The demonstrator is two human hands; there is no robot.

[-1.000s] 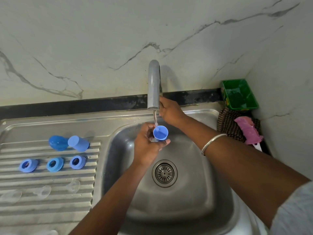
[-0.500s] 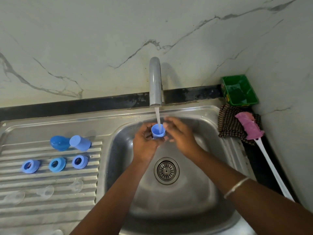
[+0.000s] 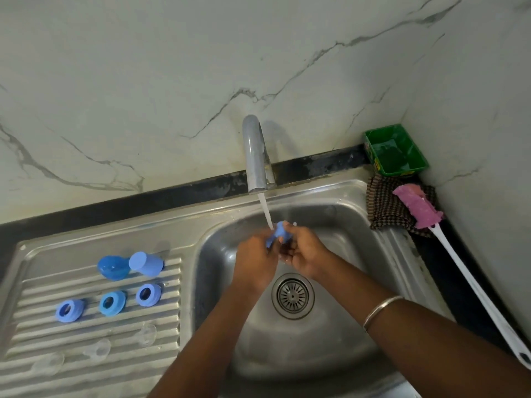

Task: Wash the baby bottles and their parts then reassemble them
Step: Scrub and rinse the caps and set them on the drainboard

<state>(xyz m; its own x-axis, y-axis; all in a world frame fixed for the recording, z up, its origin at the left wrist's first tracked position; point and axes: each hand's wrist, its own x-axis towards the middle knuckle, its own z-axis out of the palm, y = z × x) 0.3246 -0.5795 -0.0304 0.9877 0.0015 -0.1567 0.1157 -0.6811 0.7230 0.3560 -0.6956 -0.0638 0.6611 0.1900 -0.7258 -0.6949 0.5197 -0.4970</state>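
A small blue bottle cap (image 3: 278, 232) is under the running water from the tap (image 3: 256, 156), over the sink basin (image 3: 339, 225). My left hand (image 3: 254, 259) and my right hand (image 3: 304, 251) both grip it, fingers curled round it. On the draining board (image 3: 43, 254) lie two more blue caps (image 3: 113, 267) (image 3: 146, 264), three blue screw rings (image 3: 69, 310) (image 3: 112, 303) (image 3: 148, 295), and three clear teats (image 3: 47, 366) (image 3: 97, 349) (image 3: 146, 334).
A pink bottle brush (image 3: 418, 206) with a long white handle lies on the right counter over a checked cloth (image 3: 383, 205). A green tub (image 3: 395, 150) stands in the back right corner. The drain (image 3: 293, 295) is below my hands.
My right hand came down from the tap to the cap. The water flow went from a trickle to a full stream. The cap has tilted from mouth-up to its side between both hands.
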